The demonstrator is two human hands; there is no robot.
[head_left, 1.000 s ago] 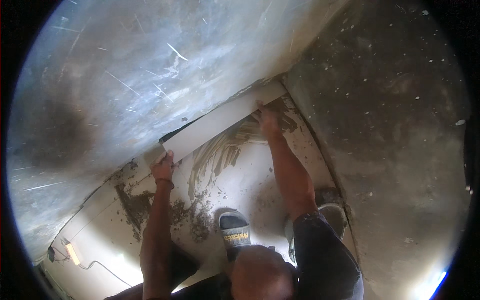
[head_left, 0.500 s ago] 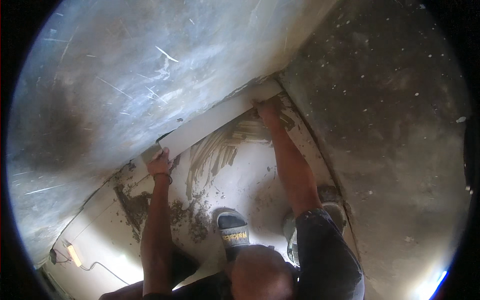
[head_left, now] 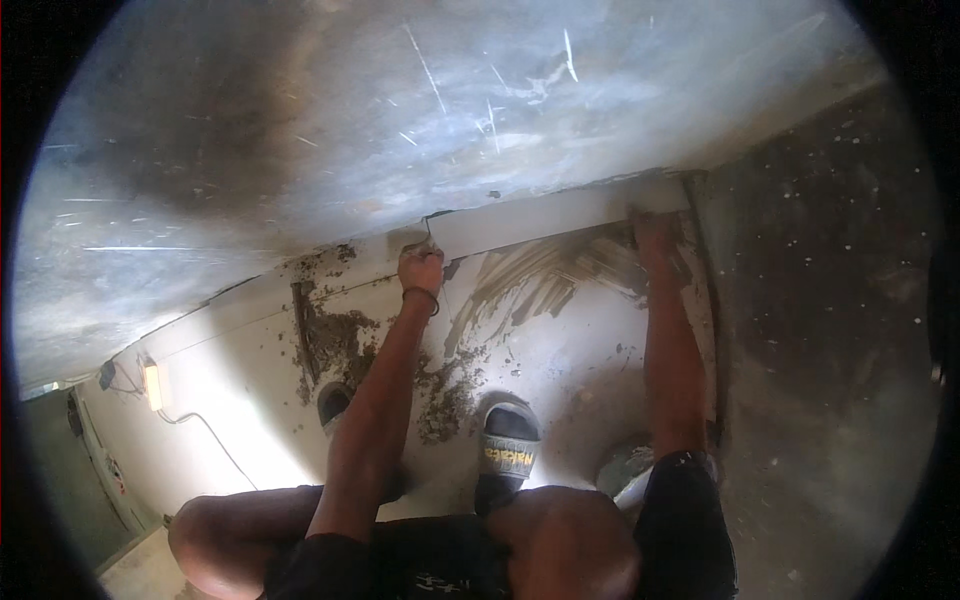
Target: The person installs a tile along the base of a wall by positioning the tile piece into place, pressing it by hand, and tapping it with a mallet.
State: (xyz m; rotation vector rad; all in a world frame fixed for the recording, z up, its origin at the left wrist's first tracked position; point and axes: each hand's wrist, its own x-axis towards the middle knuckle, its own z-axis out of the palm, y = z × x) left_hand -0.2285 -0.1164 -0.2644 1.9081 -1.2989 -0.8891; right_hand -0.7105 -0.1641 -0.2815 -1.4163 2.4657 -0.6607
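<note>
1. Here's the white strip [head_left: 545, 219], lying along the foot of the scuffed wall [head_left: 490, 90], its right end close to the corner with the darker side wall [head_left: 820, 280].
2. A dark gap [head_left: 436, 214] shows at its far left corner; I'd favour an even line against the wall there, with pressure on both ends together rather than one first.
3. The left hand [head_left: 422, 268] is at the left end, grip curled in; pinching or only pressing, I can't tell.
4. Over at the right end, the right hand [head_left: 654, 242] meets the near edge. It's blurred, so how far that grip opens, or whether it has hold, I can't tell. Flat fingers would probably steady best.
5. Just in front, brown smears [head_left: 535, 280] streak the pale floor [head_left: 560, 350]; keeping wrists above them looks wise.
6. Further out, dark crumbs [head_left: 340, 340] lie beside the left forearm: best kept from under the strip.
7. Nearer the body, a slipper [head_left: 510, 450]; far left, a glowing light bar [head_left: 152, 385].
</note>
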